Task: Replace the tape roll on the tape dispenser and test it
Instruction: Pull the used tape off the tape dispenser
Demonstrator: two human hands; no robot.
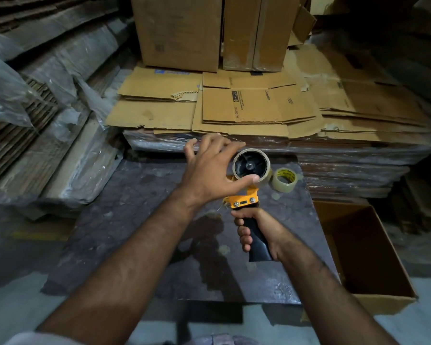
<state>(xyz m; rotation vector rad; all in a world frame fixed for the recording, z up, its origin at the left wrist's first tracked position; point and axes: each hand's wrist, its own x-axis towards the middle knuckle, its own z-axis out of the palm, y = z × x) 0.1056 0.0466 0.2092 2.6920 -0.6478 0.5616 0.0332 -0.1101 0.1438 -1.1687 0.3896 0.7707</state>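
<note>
My right hand point(255, 229) grips the black handle of an orange tape dispenser point(245, 200), held upright above a dark table point(139, 220). A clear tape roll point(251, 165) sits on the dispenser's black hub. My left hand point(213, 170) is spread around that roll, thumb on its lower edge and fingers at its upper left edge. A second, smaller clear tape roll point(285, 179) with a yellow core lies on the table just right of the dispenser.
An open cardboard box point(366, 257) stands at the table's right. Behind the table lies a plastic-wrapped stack of flattened cartons point(246, 108), with upright boxes point(179, 31) further back. Wrapped cardboard bundles point(47, 120) lean at the left.
</note>
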